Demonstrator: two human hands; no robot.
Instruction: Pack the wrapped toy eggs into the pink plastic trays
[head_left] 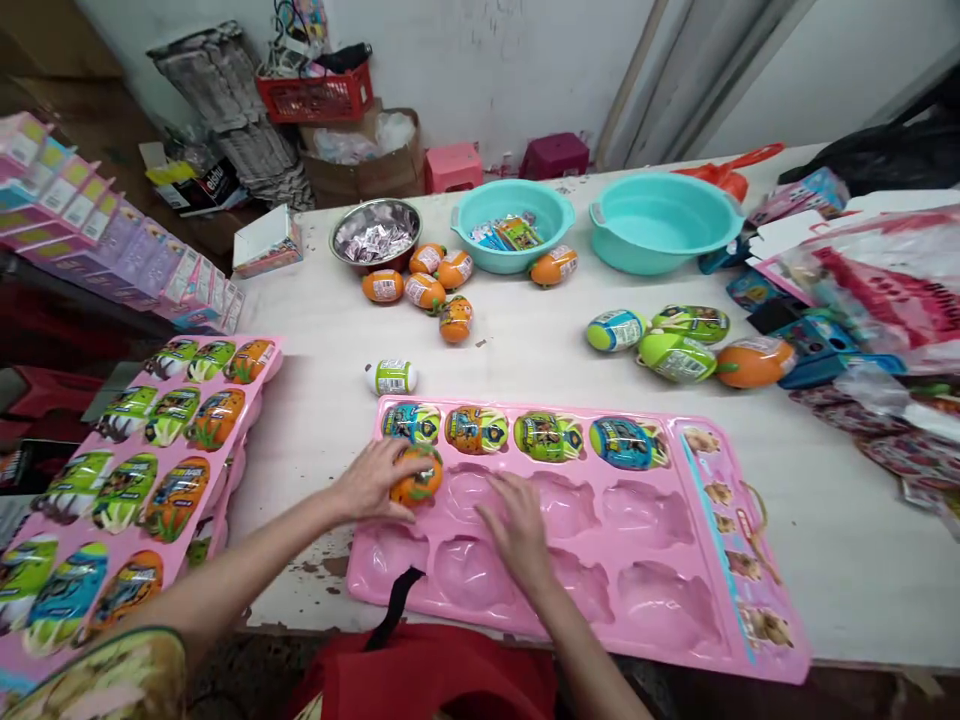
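A pink plastic tray [525,600] with moulded hollows lies in front of me. Its far row holds several egg-shaped toy capsules, such as the green one [547,437] and the blue one [628,443]. My left hand [373,483] is closed around an orange capsule [417,478] with a green leafy top, over the left end of the middle row. Over the hollows to its right is my right hand [517,525], fingers spread and holding nothing. At the tray's right end is a printed strip [724,545]. A white-and-green capsule [392,377] lies just beyond the tray.
Orange capsules [455,320] lie near a metal bowl [376,232] and a turquoise basin [512,230] with packets. A second turquoise basin [665,222] stands further right, with green capsules [676,357] before it. Filled pink trays [214,420] are stacked at left; plastic bags [892,290] lie right.
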